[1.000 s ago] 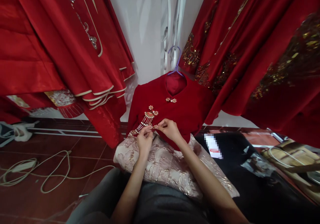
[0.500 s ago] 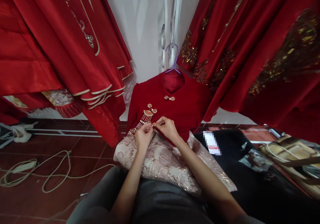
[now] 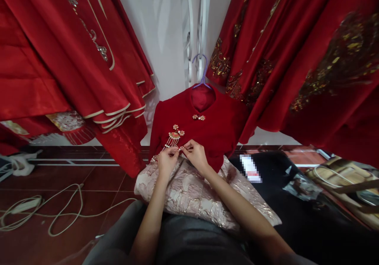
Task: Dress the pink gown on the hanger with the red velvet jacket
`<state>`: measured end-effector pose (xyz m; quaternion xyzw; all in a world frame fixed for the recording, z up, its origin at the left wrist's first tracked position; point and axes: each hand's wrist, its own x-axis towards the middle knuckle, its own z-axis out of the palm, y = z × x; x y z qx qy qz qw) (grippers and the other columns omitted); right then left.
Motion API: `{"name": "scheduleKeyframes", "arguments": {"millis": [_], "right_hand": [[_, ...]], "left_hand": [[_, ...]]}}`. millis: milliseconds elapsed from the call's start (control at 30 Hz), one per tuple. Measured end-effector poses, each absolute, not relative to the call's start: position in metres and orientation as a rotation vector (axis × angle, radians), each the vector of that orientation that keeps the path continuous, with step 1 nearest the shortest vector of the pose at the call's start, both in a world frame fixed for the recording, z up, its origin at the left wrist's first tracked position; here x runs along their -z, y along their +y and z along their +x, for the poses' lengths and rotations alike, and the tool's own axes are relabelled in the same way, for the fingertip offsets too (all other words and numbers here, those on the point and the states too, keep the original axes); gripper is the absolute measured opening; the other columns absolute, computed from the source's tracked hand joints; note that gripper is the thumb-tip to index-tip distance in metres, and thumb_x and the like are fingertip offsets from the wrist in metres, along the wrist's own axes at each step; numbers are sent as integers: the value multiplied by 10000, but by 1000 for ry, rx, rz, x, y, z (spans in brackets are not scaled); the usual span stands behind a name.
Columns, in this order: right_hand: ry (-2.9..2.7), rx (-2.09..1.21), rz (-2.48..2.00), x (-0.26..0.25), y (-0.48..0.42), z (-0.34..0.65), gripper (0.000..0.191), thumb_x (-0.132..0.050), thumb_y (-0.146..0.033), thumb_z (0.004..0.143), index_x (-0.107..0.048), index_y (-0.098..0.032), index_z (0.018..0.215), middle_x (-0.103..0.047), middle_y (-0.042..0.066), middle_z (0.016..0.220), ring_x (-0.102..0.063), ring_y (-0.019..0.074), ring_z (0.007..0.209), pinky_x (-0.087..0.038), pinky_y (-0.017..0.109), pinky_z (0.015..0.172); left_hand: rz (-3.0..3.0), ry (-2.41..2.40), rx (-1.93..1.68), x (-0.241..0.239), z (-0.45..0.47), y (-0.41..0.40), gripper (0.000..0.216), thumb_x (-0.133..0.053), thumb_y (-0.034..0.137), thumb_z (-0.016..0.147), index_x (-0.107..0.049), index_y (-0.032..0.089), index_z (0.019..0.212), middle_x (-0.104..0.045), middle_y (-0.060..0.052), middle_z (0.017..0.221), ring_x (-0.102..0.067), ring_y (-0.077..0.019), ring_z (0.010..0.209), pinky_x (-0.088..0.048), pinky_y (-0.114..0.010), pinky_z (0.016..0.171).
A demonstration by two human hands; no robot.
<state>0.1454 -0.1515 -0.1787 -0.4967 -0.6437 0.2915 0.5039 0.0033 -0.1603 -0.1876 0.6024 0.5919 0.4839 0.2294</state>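
Observation:
A red garment (image 3: 225,127) hangs in front of me on a purple hanger (image 3: 203,75). On its chest is a fan-shaped brooch (image 3: 174,135) with flower shapes and beaded tassels. My left hand (image 3: 167,163) pinches near the lower tassels, fingertips closed. Just to its right, my right hand (image 3: 194,154) is also in a pinch, its fingertips almost meeting the left ones. A small pale bead strand (image 3: 179,149) shows between them; its ends are hidden by the fingers. A beaded flower clasp (image 3: 198,117) sits at the collar.
Pink brocade cloth (image 3: 204,202) covers my lap beneath both forearms. Red garments (image 3: 97,60) hang at left, and sequinned red ones (image 3: 296,75) at right. A coiled cable (image 3: 74,202) lies on the tiled floor. At right are a plastic bag (image 3: 303,188) and a wooden frame-like object (image 3: 340,178).
The view has shifted slightly. Both hands stay close together at the tassels with fingertips still pinched; the left hand now covers more of the lower tassels.

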Motion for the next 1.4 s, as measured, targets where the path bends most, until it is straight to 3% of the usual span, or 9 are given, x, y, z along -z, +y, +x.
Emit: {"name": "scheduleKeyframes", "arguments": {"millis": [200,367,433,600,867,1000,1167,1400], "right_hand": [[-1642,-700,-1362,171,-156,148,43,-631,-243,771,-622,-216,804,-704,-2,795,-672,150,725,-526,250,686],[-1841,-1003,-1386,160,-169,177,477,-767,-317,665,-647,-216,1115,-708,62,1074,-700,194,836,-536,284,758],[-1843,-1090,-1405,158,-174,193,543,-765,-380,675,-630,-198,1169,-721,81,1024,-699,214,864,-535,306,779],[-1868,-1149,-1393,153,-175,214,426,-736,-397,711,-665,-196,1080,-722,83,984,-684,223,901,-523,343,819],[-1903,-1056,-1381,156,-168,216,304,-722,-375,726,-691,-170,948,-699,78,892,-655,179,763,-524,328,731],[-1882,-1065,-1311,164,-166,215,307,-698,-337,753,-671,-180,1015,-706,80,953,-668,176,785,-540,344,766],[-1824,-1015,-1106,174,-164,200,386,-649,-313,797,-597,-190,1160,-687,94,1073,-658,190,977,-545,356,851],[-1714,-990,-1078,184,-165,184,339,-621,-301,813,-591,-174,1126,-690,97,1047,-663,178,961,-556,345,847]], "left_hand": [[1553,1507,-1430,192,6,-161,132,-642,165,718,-698,150,837,-737,-64,813,-687,-165,727,-550,-302,733],[1494,1555,-1500,193,0,-164,173,-647,304,769,-681,148,837,-728,-74,828,-676,-165,751,-533,-284,723],[1475,1640,-1514,190,-4,-167,204,-633,345,786,-687,157,846,-727,-72,826,-674,-168,751,-527,-289,737],[1405,1620,-1550,184,-7,-172,191,-598,314,806,-705,169,867,-734,-68,870,-681,-176,791,-522,-299,777],[1559,1523,-1404,192,7,-173,202,-611,168,753,-672,164,945,-708,-78,965,-650,-155,769,-524,-302,748],[1612,1691,-1337,192,18,-178,294,-637,178,743,-627,155,1036,-668,-100,1022,-639,-172,797,-518,-334,770],[1844,1900,-1273,182,28,-189,198,-553,182,824,-644,175,999,-656,-100,1018,-616,-226,912,-483,-387,856],[2032,1898,-1292,185,22,-186,137,-538,240,864,-644,201,942,-637,-86,941,-586,-242,926,-467,-380,849]]}}
